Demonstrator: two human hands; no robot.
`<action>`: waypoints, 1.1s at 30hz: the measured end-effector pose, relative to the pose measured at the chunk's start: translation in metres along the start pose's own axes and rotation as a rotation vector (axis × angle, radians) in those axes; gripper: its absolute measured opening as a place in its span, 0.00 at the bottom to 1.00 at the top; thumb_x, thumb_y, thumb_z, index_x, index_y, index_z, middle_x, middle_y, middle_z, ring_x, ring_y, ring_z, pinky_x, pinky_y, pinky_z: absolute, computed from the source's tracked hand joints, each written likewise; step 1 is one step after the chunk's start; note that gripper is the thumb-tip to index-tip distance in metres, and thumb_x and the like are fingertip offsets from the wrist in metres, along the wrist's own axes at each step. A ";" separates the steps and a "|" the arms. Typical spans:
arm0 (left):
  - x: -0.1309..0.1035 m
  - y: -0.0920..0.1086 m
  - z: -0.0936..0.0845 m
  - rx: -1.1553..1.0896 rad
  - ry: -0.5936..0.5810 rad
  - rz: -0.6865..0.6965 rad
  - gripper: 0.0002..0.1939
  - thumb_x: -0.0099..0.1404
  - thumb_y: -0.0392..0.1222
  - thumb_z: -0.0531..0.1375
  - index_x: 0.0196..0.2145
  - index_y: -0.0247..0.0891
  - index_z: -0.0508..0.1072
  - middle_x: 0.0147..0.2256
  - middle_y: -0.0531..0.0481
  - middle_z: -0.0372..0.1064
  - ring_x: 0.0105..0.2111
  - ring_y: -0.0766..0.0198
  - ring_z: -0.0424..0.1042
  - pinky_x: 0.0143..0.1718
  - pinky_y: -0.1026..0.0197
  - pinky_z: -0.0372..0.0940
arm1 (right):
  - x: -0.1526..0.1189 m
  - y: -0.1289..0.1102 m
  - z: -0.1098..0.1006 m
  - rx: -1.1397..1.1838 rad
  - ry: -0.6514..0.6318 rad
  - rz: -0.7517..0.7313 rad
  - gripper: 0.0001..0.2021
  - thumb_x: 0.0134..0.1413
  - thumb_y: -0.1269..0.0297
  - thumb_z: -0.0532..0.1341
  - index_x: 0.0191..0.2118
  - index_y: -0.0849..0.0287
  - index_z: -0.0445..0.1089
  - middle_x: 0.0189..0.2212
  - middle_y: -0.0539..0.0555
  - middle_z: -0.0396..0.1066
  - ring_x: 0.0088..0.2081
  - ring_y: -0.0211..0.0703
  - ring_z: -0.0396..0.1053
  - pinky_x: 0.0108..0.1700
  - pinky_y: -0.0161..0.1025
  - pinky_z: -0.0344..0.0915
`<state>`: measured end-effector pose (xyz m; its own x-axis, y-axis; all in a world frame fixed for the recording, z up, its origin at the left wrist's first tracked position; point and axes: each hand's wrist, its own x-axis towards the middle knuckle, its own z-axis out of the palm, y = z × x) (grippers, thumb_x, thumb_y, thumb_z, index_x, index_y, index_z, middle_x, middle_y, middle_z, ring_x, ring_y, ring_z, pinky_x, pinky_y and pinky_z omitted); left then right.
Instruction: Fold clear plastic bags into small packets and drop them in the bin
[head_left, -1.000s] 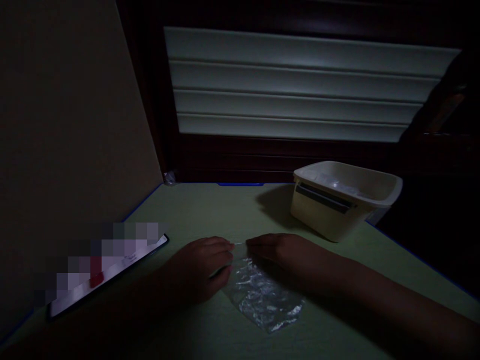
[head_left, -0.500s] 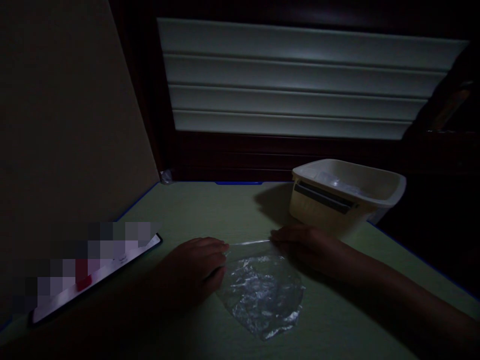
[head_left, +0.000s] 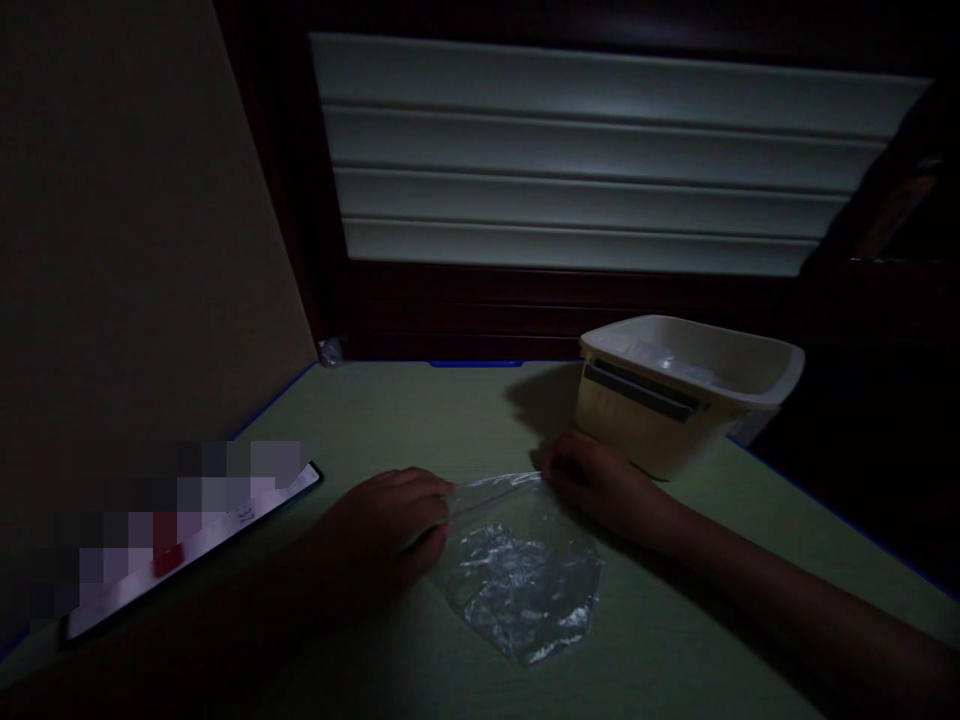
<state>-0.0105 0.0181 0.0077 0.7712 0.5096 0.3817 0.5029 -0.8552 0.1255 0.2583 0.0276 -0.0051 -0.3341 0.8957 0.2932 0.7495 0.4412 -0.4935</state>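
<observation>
A clear, crinkled plastic bag (head_left: 525,590) lies on the pale green tabletop, its top edge pulled straight between my two hands. At that edge's left end, my left hand (head_left: 397,515) grips the plastic between thumb and fingers. My right hand (head_left: 592,475) pinches the other top corner, its fingertips pressed together in front of the cream bin. The lower part of the bag is wrinkled and rests flat on the table.
A cream plastic bin (head_left: 630,420) with clear plastic inside stands at the right edge of the tabletop (head_left: 420,420). A lit screen device (head_left: 217,550), partly pixelated, lies at left. A small crumpled plastic piece (head_left: 330,350) sits in the far left corner, below white slats (head_left: 577,180).
My right hand has turned slightly and its fingers have shifted along the bag's top edge. The stretch of edge between the hands looks wider and more wrinkled. My left hand stays nearly in place.
</observation>
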 end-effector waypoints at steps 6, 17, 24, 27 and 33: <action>0.001 -0.006 0.003 -0.129 0.046 -0.235 0.16 0.62 0.43 0.54 0.46 0.36 0.66 0.45 0.44 0.66 0.45 0.58 0.66 0.46 0.55 0.62 | -0.007 -0.017 0.002 -0.034 0.038 -0.026 0.05 0.56 0.70 0.49 0.31 0.59 0.60 0.28 0.54 0.65 0.29 0.41 0.63 0.31 0.37 0.59; 0.008 -0.007 -0.002 -0.436 -0.022 -0.421 0.11 0.54 0.43 0.57 0.34 0.35 0.71 0.31 0.51 0.70 0.31 0.63 0.70 0.37 0.61 0.64 | -0.014 -0.021 -0.005 0.110 0.154 -0.132 0.03 0.57 0.69 0.50 0.35 0.57 0.60 0.30 0.53 0.67 0.31 0.40 0.65 0.32 0.36 0.61; 0.009 -0.005 -0.003 -0.399 0.039 -0.447 0.09 0.55 0.42 0.55 0.30 0.36 0.72 0.27 0.52 0.71 0.29 0.64 0.69 0.35 0.63 0.64 | -0.013 -0.020 -0.006 0.589 0.103 0.135 0.17 0.54 0.56 0.56 0.48 0.57 0.57 0.31 0.51 0.66 0.32 0.40 0.66 0.32 0.37 0.63; 0.009 -0.005 -0.003 -0.391 0.056 -0.474 0.09 0.56 0.42 0.55 0.31 0.36 0.72 0.28 0.52 0.72 0.29 0.64 0.70 0.35 0.64 0.64 | -0.011 -0.015 -0.006 0.784 -0.045 0.237 0.24 0.46 0.55 0.63 0.48 0.59 0.57 0.28 0.49 0.66 0.29 0.38 0.66 0.31 0.37 0.64; 0.008 -0.004 -0.005 -0.433 0.011 -0.512 0.13 0.56 0.45 0.57 0.36 0.36 0.72 0.30 0.51 0.72 0.32 0.62 0.69 0.35 0.62 0.63 | -0.011 -0.006 -0.003 0.813 -0.211 0.250 0.11 0.46 0.60 0.64 0.32 0.61 0.65 0.27 0.50 0.67 0.29 0.35 0.66 0.32 0.34 0.62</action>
<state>-0.0082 0.0257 0.0146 0.4716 0.8623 0.1848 0.6008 -0.4675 0.6484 0.2589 0.0152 -0.0029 -0.3736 0.9274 -0.0190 0.2018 0.0613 -0.9775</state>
